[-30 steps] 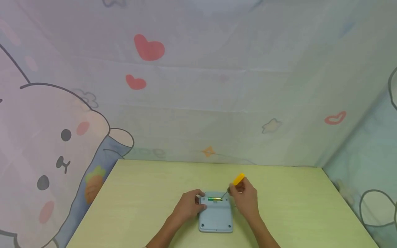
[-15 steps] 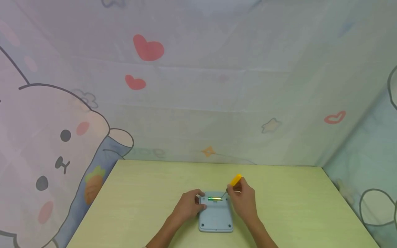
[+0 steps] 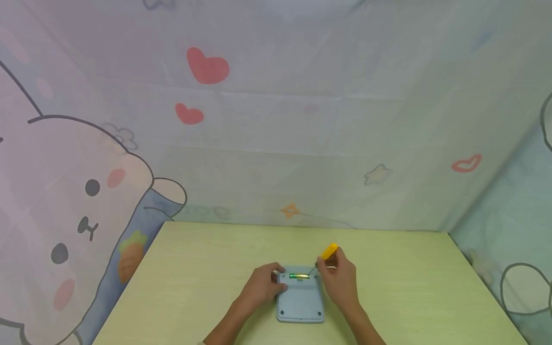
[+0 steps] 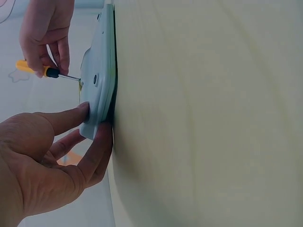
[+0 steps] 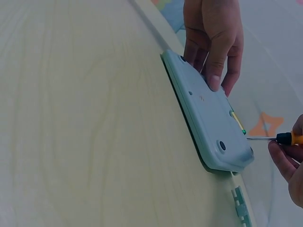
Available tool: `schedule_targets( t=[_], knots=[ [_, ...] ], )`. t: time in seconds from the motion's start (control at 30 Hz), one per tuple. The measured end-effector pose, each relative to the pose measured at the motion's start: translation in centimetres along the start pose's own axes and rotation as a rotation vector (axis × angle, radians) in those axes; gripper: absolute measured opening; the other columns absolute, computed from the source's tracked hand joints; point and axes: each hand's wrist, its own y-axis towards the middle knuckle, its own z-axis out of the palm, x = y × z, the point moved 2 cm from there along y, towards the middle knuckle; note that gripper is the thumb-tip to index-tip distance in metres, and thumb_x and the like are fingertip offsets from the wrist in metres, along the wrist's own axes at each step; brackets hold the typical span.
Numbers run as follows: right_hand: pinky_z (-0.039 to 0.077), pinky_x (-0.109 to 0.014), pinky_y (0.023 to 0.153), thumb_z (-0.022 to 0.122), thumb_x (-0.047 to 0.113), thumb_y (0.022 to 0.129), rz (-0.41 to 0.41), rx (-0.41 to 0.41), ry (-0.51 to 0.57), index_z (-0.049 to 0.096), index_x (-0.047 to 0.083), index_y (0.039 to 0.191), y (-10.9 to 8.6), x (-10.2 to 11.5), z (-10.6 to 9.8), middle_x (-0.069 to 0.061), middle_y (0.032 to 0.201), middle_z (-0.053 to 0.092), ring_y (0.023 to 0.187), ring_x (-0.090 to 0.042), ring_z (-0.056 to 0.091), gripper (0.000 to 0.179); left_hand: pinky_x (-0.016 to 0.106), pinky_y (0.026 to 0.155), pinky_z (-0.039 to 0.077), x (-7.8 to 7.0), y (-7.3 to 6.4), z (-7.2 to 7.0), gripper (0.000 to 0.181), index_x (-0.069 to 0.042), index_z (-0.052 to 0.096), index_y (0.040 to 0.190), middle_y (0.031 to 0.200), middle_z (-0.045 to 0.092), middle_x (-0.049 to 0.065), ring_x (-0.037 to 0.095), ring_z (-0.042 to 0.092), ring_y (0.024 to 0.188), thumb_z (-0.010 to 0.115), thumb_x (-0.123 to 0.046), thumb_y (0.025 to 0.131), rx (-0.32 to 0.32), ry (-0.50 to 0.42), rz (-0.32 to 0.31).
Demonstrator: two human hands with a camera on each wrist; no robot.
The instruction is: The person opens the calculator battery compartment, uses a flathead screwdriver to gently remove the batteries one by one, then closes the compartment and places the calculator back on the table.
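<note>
A pale blue calculator [image 3: 299,302] lies with its back up on the table, its battery slot uncovered. In the slot sits a green and gold battery [image 3: 299,276]. My left hand [image 3: 260,286] grips the calculator's upper left edge; the thumb lies on its back and fingers reach round the side in the left wrist view. With my right hand [image 3: 340,278] I pinch a screwdriver [image 3: 329,251] with a yellow handle and black collar. The metal shaft [image 5: 261,138] slants down to the right end of the battery slot, its tip close by the battery's end.
A small pale green piece with tabs, like a battery cover [image 5: 241,208], lies on the table beyond the calculator's right side in the right wrist view. The pale wooden table [image 3: 207,254] ends at a printed cloth backdrop [image 3: 276,158].
My right hand and the screwdriver have shifted slightly left; the tip stays around the right end of the battery slot. The left hand and the calculator have kept still.
</note>
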Motion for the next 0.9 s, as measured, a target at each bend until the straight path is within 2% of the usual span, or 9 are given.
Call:
schedule_targets(
  t=[0.33, 0.63, 0.9],
  knots=[
    [0.061, -0.021, 0.073, 0.076, 0.006, 0.098, -0.012, -0.011, -0.003, 0.063, 0.006, 0.105, 0.1, 0.1, -0.3, -0.006, 0.093, 0.073, 0.085, -0.017, 0.075, 0.015, 0.031, 0.064, 0.050, 0.0, 0.0, -0.1, 0.036, -0.004, 0.071, 0.123, 0.095, 0.067, 0.005, 0.017, 0.058, 0.081, 0.085, -0.010, 0.090, 0.003, -0.005, 0.009],
    [0.060, -0.021, 0.077, 0.076, 0.007, 0.098, -0.059, -0.009, -0.019, 0.063, 0.006, 0.106, 0.3, 0.8, -1.3, -0.006, 0.096, 0.073, 0.089, -0.020, 0.076, 0.015, 0.030, 0.063, 0.049, -0.2, 0.0, -0.1, 0.037, -0.004, 0.071, 0.124, 0.094, 0.066, 0.005, 0.018, 0.058, 0.079, 0.085, -0.009, 0.090, 0.003, -0.009, -0.002],
    [0.060, -0.021, 0.079, 0.077, 0.007, 0.098, -0.044, 0.006, -0.016, 0.065, 0.005, 0.109, 0.1, 0.8, -1.9, -0.006, 0.101, 0.070, 0.093, -0.022, 0.074, 0.016, 0.030, 0.062, 0.050, -0.4, -0.1, -0.1, 0.037, -0.002, 0.071, 0.124, 0.095, 0.067, 0.007, 0.018, 0.058, 0.079, 0.084, -0.009, 0.090, 0.003, -0.011, 0.007]
  ],
)
